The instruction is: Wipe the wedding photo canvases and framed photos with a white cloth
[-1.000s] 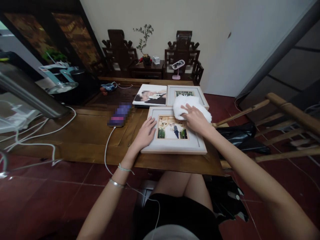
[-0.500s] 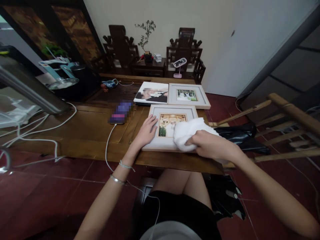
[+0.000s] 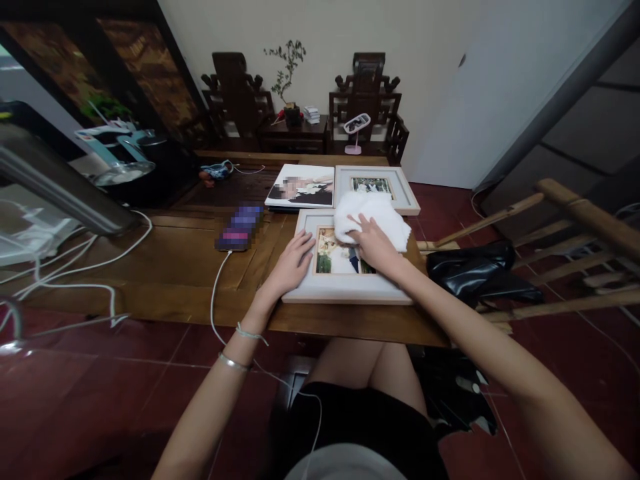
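A light-wood picture frame [image 3: 345,288] with a pale mat lies flat at the table's near edge, a small photo [image 3: 327,257] at its centre. My left hand [image 3: 293,263] rests on the frame's left side, fingers stretched out. With my right hand [image 3: 377,248] I press a bunched white cloth [image 3: 373,217] on the frame's upper right part; the cloth hides that corner and some of the photo. Just beyond lie a second picture frame [image 3: 410,190], partly covered by the cloth, and a white-bordered photo panel [image 3: 300,187] on something dark.
A phone [image 3: 240,227] with a white charging cable lies left of the frames on the wooden table [image 3: 165,260]. White cables [image 3: 90,283] spread at the far left. A pink mirror [image 3: 356,130] stands behind. To the right are a bamboo chair [image 3: 575,207] and a black bag [image 3: 470,267].
My right hand and the white cloth have moved away from me, from the frame's lower right to its upper right. My left hand has stayed in place.
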Demonstrator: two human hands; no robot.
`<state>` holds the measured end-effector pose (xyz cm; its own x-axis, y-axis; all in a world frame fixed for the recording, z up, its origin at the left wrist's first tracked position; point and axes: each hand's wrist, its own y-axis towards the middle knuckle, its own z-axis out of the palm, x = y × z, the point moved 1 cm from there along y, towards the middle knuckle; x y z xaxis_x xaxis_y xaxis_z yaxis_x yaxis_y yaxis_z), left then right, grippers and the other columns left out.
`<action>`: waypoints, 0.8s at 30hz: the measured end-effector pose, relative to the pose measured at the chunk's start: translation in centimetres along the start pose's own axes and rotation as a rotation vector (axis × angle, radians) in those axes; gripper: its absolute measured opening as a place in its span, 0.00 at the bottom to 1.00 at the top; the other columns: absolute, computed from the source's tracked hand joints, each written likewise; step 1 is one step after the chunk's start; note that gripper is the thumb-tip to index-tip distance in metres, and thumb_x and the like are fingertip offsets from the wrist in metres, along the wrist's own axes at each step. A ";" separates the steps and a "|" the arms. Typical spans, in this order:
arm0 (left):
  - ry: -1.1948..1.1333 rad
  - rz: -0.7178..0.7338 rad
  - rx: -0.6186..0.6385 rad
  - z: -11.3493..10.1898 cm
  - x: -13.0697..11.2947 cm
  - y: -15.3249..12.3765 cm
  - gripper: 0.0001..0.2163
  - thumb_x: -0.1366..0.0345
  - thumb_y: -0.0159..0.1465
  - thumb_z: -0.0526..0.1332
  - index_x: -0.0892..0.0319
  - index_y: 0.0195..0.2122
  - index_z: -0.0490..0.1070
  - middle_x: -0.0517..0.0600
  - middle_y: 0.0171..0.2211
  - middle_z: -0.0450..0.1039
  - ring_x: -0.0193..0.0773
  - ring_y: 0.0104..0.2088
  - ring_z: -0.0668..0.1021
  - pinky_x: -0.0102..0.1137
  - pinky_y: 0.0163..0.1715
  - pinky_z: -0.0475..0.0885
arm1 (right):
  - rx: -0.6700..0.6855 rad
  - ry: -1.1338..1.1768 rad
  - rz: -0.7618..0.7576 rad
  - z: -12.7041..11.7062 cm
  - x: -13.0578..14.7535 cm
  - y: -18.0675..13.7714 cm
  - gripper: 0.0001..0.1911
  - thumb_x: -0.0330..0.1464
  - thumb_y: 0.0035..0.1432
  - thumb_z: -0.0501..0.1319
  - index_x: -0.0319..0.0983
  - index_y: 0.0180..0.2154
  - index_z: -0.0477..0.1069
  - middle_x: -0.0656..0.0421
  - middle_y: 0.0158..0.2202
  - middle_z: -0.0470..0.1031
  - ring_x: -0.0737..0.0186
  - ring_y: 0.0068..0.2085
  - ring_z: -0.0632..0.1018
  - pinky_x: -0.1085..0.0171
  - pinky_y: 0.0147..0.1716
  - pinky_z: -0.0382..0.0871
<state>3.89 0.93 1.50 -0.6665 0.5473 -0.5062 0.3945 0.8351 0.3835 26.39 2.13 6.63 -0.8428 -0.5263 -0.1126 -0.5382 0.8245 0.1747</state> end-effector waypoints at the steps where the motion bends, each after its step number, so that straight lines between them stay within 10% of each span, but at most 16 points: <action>1: 0.000 0.001 -0.001 0.0 0.0 0.0 0.19 0.63 0.67 0.49 0.64 0.56 0.66 0.59 0.61 0.61 0.47 0.64 0.58 0.48 0.62 0.55 | 0.010 -0.021 0.004 0.2 -0.5 0.6 0.26 0.17 0.53 0.49 0.33 0.52 0.70 0.49 0.66 0.54 0.42 0.63 0.54 0.46 0.59 0.48; 17: 0.040 -0.017 -0.033 0.2 -0.1 0.1 0.19 0.63 0.67 0.49 0.63 0.56 0.66 0.58 0.60 0.63 0.47 0.63 0.60 0.48 0.62 0.56 | 0.395 0.244 -0.180 -7.0 5.4 -7.2 0.24 0.18 0.50 0.52 0.39 0.46 0.73 0.51 0.37 0.76 0.60 0.38 0.76 0.67 0.33 0.64; 24: 0.048 0.011 -0.008 0.1 -0.1 0.1 0.19 0.64 0.67 0.49 0.65 0.56 0.66 0.60 0.60 0.63 0.47 0.64 0.60 0.47 0.62 0.56 | 0.298 0.176 -0.202 -4.0 4.8 -3.0 0.27 0.16 0.53 0.50 0.39 0.51 0.70 0.48 0.45 0.75 0.53 0.49 0.74 0.61 0.41 0.67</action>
<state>4.01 0.97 1.52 -0.6917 0.5531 -0.4643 0.3968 0.8283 0.3955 23.99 -3.68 9.51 -0.7214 -0.6900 0.0583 -0.6909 0.7115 -0.1283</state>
